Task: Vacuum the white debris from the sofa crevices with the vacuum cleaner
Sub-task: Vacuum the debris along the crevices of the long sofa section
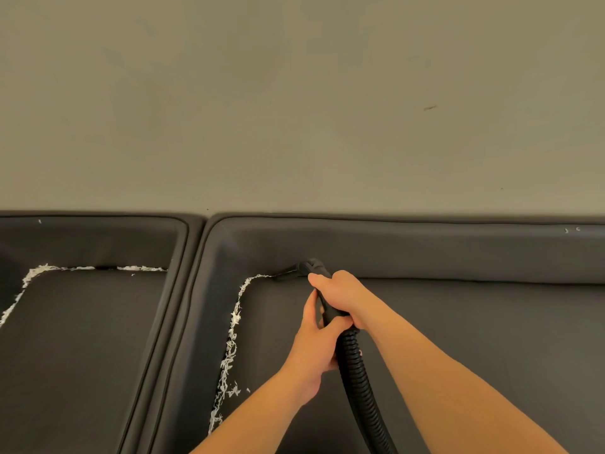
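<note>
- A person bends over a dark grey sofa (458, 322), both bare forearms reaching in from the near edge toward the backrest.
- The right hand (342, 294) is wrapped around the black handle of the vacuum cleaner (330, 309), fingers curled over the top, index finger stretched forward along it.
- The left hand (314, 348) grips the same handle from the left side, just below the right hand, where the ribbed black hose (357, 381) begins; its thumb presses across the handle's lower end.
- The hose runs down between the two forearms and leaves the view at the near edge.
- Beyond the right hand, the black nozzle (294, 268) points to the left, its tip set into the crevice where the seat cushion meets the backrest.
- White debris (234, 322) lies as a shredded strip in the crevice left of the hands, starting at the nozzle tip, rounding the cushion's far-left corner and running back along its left edge to the near side of the view.
- To the right of the hands, the back crevice shows dark, with only two tiny white flecks up on the backrest rim.
- Further left, beyond a piped seam, a second seat (82, 339) carries its own line of white shreds (45, 268) along its back crevice and down its left corner.
- A plain beige wall (294, 93) rises behind the sofa.
</note>
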A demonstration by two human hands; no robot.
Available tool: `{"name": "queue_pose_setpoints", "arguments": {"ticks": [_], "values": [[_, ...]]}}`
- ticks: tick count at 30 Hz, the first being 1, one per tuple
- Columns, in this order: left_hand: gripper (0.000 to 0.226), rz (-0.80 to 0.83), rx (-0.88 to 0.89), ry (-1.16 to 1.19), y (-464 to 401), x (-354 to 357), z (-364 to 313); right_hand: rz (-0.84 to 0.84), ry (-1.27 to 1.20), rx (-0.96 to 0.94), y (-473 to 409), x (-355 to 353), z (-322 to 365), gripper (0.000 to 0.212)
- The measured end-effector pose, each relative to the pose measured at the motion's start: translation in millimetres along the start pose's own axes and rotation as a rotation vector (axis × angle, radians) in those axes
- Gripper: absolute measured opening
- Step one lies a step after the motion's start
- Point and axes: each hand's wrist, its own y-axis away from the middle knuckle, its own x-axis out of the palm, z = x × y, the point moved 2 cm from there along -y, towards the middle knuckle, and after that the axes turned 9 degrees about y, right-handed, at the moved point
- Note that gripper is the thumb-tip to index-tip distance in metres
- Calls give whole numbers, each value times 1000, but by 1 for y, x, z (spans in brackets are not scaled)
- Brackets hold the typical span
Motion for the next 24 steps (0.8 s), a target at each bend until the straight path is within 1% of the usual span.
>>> {"name": "queue_pose_setpoints", "arguments": {"ticks": [4, 10, 12, 14, 17, 24], "values": [[69, -31, -17, 20, -3, -9, 3, -10, -29, 3, -12, 12, -3, 36], [59, -74, 18, 63, -11, -14, 5, -56, -9, -2, -25, 19, 3, 37], [59, -99, 25, 60, -15, -15, 6, -73, 6, 5, -31, 26, 0, 38], [60, -91, 2, 52, -17, -9, 6, -94, 11, 22, -33, 23, -3, 39], [62, -91, -18, 30, -12, -4, 1, -78, 34, 14, -30, 18, -2, 38], [69, -78, 48, 120, 11, -23, 3, -71, 135, -47, -19, 35, 9, 40]]}}
